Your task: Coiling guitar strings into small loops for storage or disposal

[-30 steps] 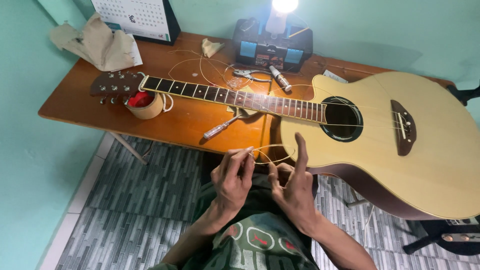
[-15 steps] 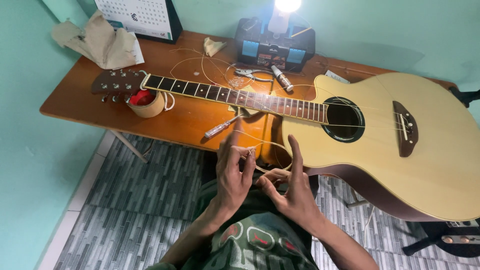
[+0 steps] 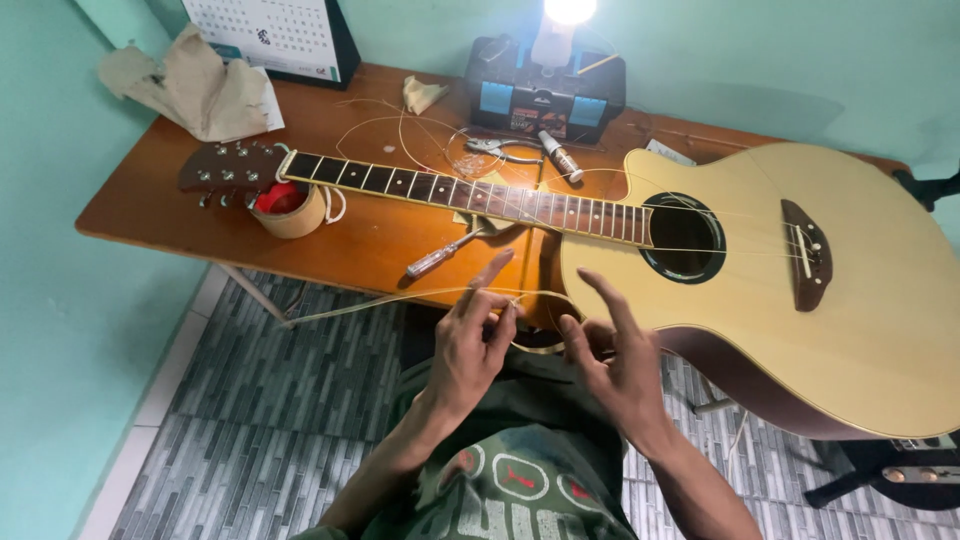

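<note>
An acoustic guitar (image 3: pixel 800 300) lies flat across a wooden table (image 3: pixel 360 240), its headstock (image 3: pixel 228 166) to the left and its pale body overhanging the right edge. In front of the table, above my lap, my left hand (image 3: pixel 475 335) pinches a thin coiled guitar string (image 3: pixel 480 292) between thumb and fingers. A long end of the string trails down to the left. My right hand (image 3: pixel 610 350) sits beside it, fingers spread, touching the loop of the same string near the guitar's lower edge.
Under the guitar neck stand a roll of tape with a red object inside (image 3: pixel 288 208) and a screwdriver (image 3: pixel 440 256). Pliers (image 3: pixel 497 148), loose strings, a black and blue toolbox (image 3: pixel 545 95), a bright lamp (image 3: pixel 566 12), crumpled paper (image 3: pixel 190 85) and a desk calendar (image 3: pixel 275 35) fill the back.
Both hands have shifted slightly as they work the coil. The string's loop has opened wider between them, and its free end now trails further left.
</note>
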